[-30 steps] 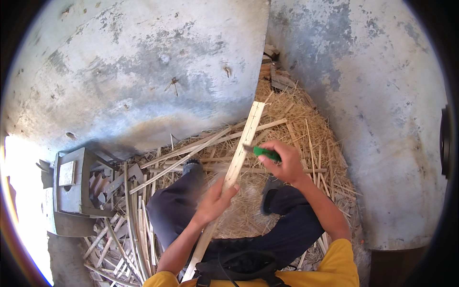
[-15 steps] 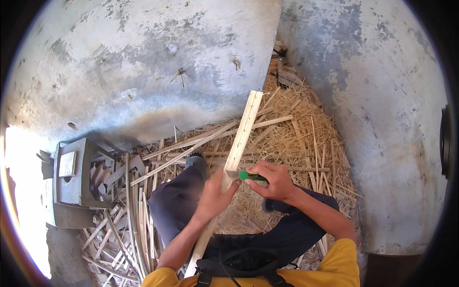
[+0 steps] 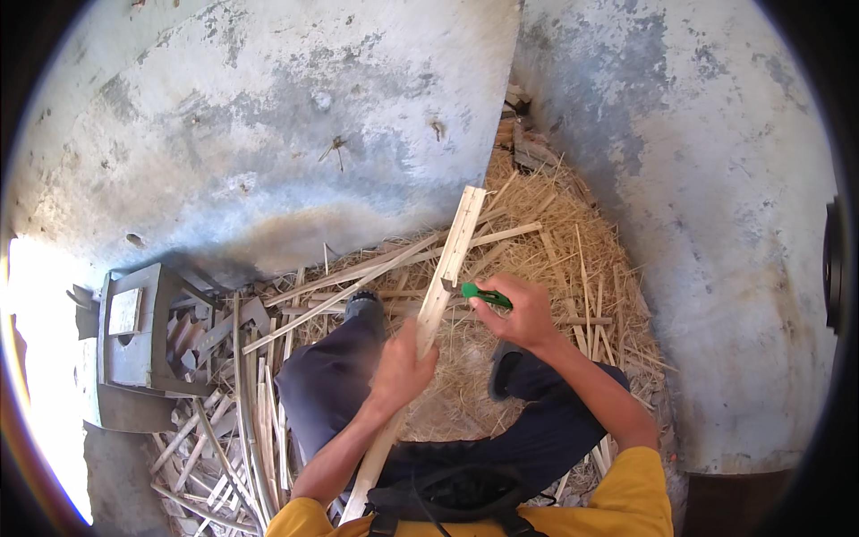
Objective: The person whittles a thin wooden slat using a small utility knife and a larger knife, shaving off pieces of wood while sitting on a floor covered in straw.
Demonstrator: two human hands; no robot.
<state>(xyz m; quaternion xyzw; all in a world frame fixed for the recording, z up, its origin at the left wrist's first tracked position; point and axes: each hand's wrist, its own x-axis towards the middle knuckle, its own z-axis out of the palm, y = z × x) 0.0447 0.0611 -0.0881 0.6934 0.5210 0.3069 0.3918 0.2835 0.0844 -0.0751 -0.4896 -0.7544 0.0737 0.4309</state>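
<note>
A long, pale, flat bamboo strip (image 3: 462, 229) runs from near my lap up and away, slanting a little to the right. Its upper half shows a row of small dark marks. My left hand (image 3: 402, 369) is closed around the strip at about its middle. My right hand (image 3: 522, 311) grips a green-handled utility knife (image 3: 486, 295). The knife's short grey blade meets the strip's right edge, above my left hand. My legs in dark trousers are bent on either side of the strip.
Yellow shavings (image 3: 573, 237) heap up at the far right, with loose strips across them. More strips (image 3: 255, 403) lie at the left beside a grey wooden stool (image 3: 164, 327) tipped on its side. Stained walls (image 3: 295, 125) enclose the corner.
The knife has moved up along the strip, away from my left hand, with my right hand. My left thumb no longer reaches toward the blade. The strip's far end sits slightly lower.
</note>
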